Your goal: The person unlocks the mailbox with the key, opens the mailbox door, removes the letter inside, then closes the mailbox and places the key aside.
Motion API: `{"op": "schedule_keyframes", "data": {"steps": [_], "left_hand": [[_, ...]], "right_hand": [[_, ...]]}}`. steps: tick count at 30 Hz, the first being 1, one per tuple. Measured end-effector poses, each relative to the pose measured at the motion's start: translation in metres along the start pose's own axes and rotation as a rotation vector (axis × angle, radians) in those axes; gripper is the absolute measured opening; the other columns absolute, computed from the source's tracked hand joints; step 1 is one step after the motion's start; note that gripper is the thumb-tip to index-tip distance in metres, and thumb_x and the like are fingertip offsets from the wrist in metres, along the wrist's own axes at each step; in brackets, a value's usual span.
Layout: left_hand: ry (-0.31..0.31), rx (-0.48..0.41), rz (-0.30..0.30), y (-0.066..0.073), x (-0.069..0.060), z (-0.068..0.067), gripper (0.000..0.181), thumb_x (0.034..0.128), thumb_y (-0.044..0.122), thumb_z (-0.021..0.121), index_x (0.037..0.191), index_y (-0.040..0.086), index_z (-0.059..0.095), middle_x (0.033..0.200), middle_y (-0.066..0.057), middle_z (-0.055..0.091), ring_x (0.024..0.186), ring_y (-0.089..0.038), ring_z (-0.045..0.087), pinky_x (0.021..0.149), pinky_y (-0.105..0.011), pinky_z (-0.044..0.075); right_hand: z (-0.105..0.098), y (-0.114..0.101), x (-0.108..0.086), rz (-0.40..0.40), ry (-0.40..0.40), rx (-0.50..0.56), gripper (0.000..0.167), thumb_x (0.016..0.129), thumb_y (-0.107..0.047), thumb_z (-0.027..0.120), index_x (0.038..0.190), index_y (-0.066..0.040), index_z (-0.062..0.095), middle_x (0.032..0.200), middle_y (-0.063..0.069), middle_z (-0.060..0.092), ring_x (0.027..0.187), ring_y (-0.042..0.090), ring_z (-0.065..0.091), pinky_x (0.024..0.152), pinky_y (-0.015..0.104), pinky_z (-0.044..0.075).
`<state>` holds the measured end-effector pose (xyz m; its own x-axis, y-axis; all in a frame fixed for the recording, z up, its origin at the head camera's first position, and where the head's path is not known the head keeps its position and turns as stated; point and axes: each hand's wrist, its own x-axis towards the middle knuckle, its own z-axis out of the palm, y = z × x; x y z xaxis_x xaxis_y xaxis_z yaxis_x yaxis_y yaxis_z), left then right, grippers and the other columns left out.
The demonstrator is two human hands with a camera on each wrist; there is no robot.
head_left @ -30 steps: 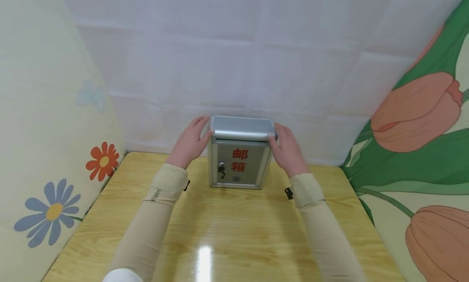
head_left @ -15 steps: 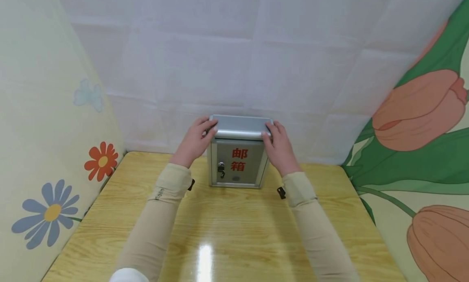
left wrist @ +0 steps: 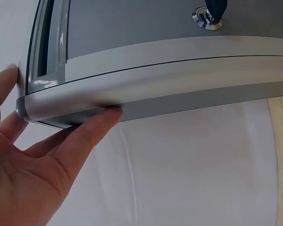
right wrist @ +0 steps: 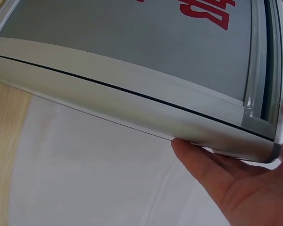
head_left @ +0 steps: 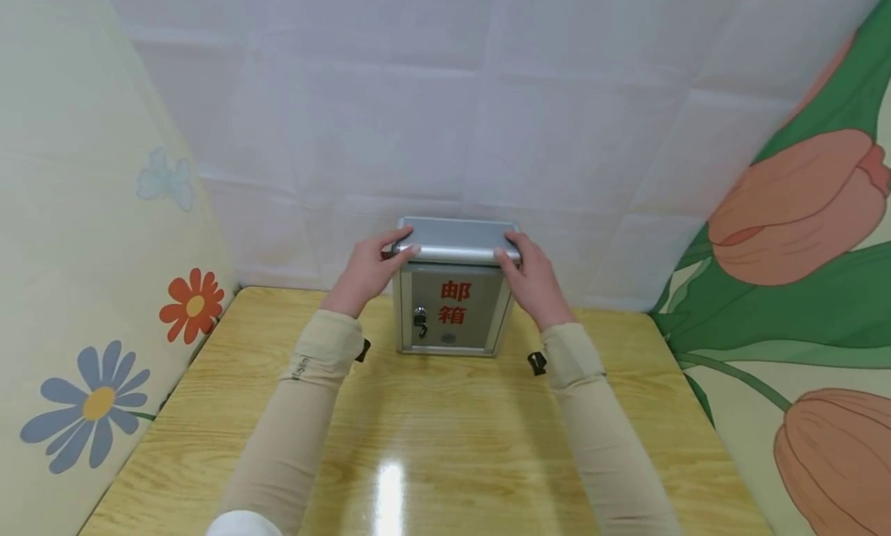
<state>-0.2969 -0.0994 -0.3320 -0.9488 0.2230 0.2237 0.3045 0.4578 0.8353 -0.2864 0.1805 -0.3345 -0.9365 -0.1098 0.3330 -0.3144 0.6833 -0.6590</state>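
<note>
A grey metal mailbox (head_left: 455, 312) with a silver frame and red characters stands upright on the wooden table (head_left: 445, 420). A lock with a key (head_left: 421, 318) sits at the left of its front. My left hand (head_left: 367, 269) grips the upper left corner, thumb at the front edge and a finger on the top. At the opposite corner, my right hand (head_left: 534, 281) holds on the same way. Both wrist views show fingers wrapped about the box's ends; in the right wrist view a fingertip (right wrist: 181, 143) touches the long silver edge.
A white cloth (head_left: 445, 118) hangs right behind the mailbox. Flower-printed sheets, one with a red flower (head_left: 195, 305) and one with a large tulip (head_left: 793, 207), flank the table on left and right.
Both hands have moved inward from the mailbox's sides onto its top corners, and the fingers now lie over the top edge. The mailbox stands in about the same spot.
</note>
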Motion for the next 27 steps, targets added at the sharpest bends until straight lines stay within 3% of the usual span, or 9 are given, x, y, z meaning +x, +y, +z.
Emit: {"op": "schedule_keyframes", "data": {"steps": [3, 11, 17, 27], "left_hand": [[-0.012, -0.009, -0.031, 0.001, -0.001, -0.001, 0.056, 0.0929, 0.045, 0.057, 0.144, 0.026, 0.045, 0.146, -0.01, 0.041, 0.116, -0.025, 0.055, 0.083, -0.038, 0.051], [-0.03, -0.013, -0.021, 0.0, -0.008, -0.006, 0.057, 0.0925, 0.046, 0.057, 0.144, 0.026, 0.045, 0.147, -0.008, 0.04, 0.117, -0.026, 0.054, 0.086, -0.039, 0.05], [-0.029, -0.019, -0.014, -0.002, -0.019, -0.005, 0.057, 0.0909, 0.048, 0.058, 0.143, 0.027, 0.046, 0.145, -0.007, 0.042, 0.11, -0.021, 0.057, 0.078, -0.037, 0.052], [-0.032, -0.014, 0.018, 0.007, -0.041, -0.002, 0.055, 0.0928, 0.044, 0.058, 0.143, 0.027, 0.046, 0.147, -0.007, 0.041, 0.112, -0.025, 0.058, 0.077, -0.037, 0.052]], "right_hand": [[-0.001, -0.002, -0.002, 0.007, -0.01, -0.01, 0.062, 0.098, -0.051, 0.043, 0.146, -0.012, 0.039, 0.144, 0.019, 0.04, 0.124, 0.035, 0.044, 0.1, 0.05, 0.037], [0.001, -0.006, -0.011, 0.006, 0.002, -0.015, 0.065, 0.096, -0.055, 0.043, 0.145, -0.012, 0.04, 0.139, 0.019, 0.045, 0.119, 0.033, 0.047, 0.097, 0.05, 0.039], [0.002, -0.008, -0.025, -0.012, 0.023, -0.007, 0.063, 0.097, -0.052, 0.046, 0.143, -0.01, 0.042, 0.137, 0.021, 0.046, 0.123, 0.036, 0.045, 0.099, 0.052, 0.037], [-0.002, -0.015, -0.047, -0.01, 0.038, -0.014, 0.065, 0.096, -0.054, 0.044, 0.144, -0.011, 0.041, 0.139, 0.022, 0.043, 0.124, 0.036, 0.044, 0.097, 0.051, 0.04]]}}
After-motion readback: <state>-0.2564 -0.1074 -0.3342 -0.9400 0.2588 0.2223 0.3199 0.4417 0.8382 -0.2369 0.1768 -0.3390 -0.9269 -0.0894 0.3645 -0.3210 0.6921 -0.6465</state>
